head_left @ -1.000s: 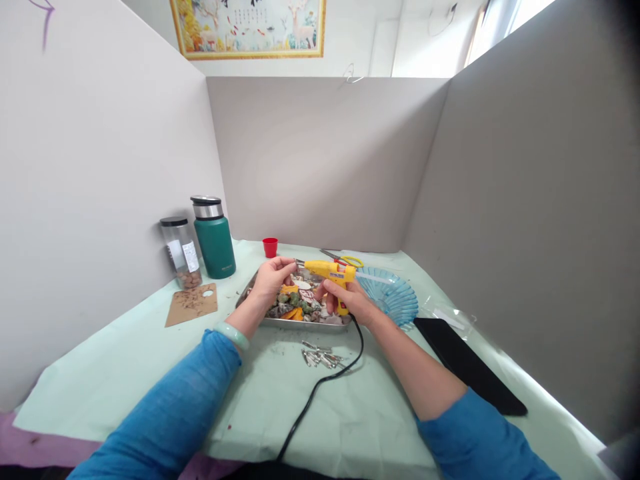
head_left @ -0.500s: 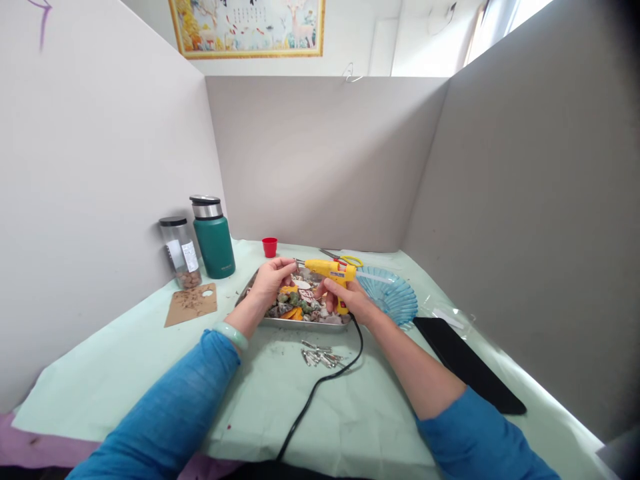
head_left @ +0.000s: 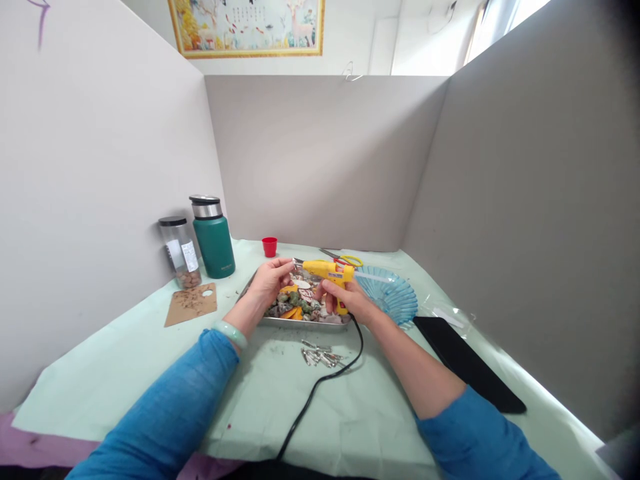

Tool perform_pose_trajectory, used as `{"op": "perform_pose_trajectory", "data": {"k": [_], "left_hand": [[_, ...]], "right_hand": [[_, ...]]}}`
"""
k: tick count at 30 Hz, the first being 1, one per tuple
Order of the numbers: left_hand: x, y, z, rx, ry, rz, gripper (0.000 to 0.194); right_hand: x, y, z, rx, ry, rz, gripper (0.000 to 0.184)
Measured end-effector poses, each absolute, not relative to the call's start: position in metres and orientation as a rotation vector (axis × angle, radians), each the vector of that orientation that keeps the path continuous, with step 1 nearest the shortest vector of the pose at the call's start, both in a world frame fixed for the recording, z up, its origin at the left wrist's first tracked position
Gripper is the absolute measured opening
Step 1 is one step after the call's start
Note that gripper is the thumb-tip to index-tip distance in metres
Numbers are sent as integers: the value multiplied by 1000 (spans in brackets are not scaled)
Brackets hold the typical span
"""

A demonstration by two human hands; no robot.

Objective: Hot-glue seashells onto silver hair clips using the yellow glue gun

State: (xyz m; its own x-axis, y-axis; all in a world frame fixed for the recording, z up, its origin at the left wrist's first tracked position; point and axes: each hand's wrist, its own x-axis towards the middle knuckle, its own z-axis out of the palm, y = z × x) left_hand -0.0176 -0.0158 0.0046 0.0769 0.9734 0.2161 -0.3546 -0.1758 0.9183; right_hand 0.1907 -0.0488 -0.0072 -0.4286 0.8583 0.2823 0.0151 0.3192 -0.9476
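Note:
My right hand (head_left: pixel 345 297) is wrapped round the handle of a yellow hot glue gun (head_left: pixel 325 269), whose nozzle points left. A clear glue stick (head_left: pixel 373 276) sticks out of its back end. My left hand (head_left: pixel 273 280) pinches a small thing at the nozzle tip; it looks like a silvery metal clip, mostly hidden by the fingers. Under both hands lies a metal tray (head_left: pixel 303 325) filled with stones, shells and orange pieces (head_left: pixel 291 313). In front of the tray, several silvery metal clips (head_left: pixel 321 356) lie in a loose pile on the green cloth.
The gun's black cord (head_left: pixel 310 400) runs to the front edge. A blue scalloped plate (head_left: pixel 400 297), scissors (head_left: pixel 350 261) and a black flat panel (head_left: pixel 470 367) are to the right. On the left stand a green bottle (head_left: pixel 214 247), a jar (head_left: pixel 180 257), a brown card (head_left: pixel 193 305) and a red cup (head_left: pixel 269 247).
My left fingers have shifted slightly left along the nozzle, and a silvery bit shows more at their tips. The glue gun has moved a little left too.

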Motion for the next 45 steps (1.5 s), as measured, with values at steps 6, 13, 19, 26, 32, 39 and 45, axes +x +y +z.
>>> {"op": "perform_pose_trajectory", "data": {"k": [6, 13, 19, 26, 32, 39, 45], "left_hand": [[-18, -15, 2, 1157, 751, 1357, 27], [-18, -17, 5, 1083, 753, 1336, 28], [-18, -18, 5, 1080, 734, 1291, 24], [-19, -16, 5, 1042, 735, 1319, 24], [-18, -17, 6, 1015, 770, 1368, 30], [-16, -16, 4, 1107, 813, 1386, 30], [-15, -16, 5, 1108, 787, 1487, 24]], "right_hand": [[191, -48, -8, -787, -1710, 1209, 41], [192, -48, -8, -792, -1749, 1224, 43], [190, -54, -3, -813, -1719, 1205, 44], [191, -52, -5, -796, -1729, 1234, 42], [188, -45, -12, -894, -1635, 1173, 35], [172, -37, -15, -1197, -1664, 925, 21], [161, -32, -13, -1605, -2062, 278, 28]]}}
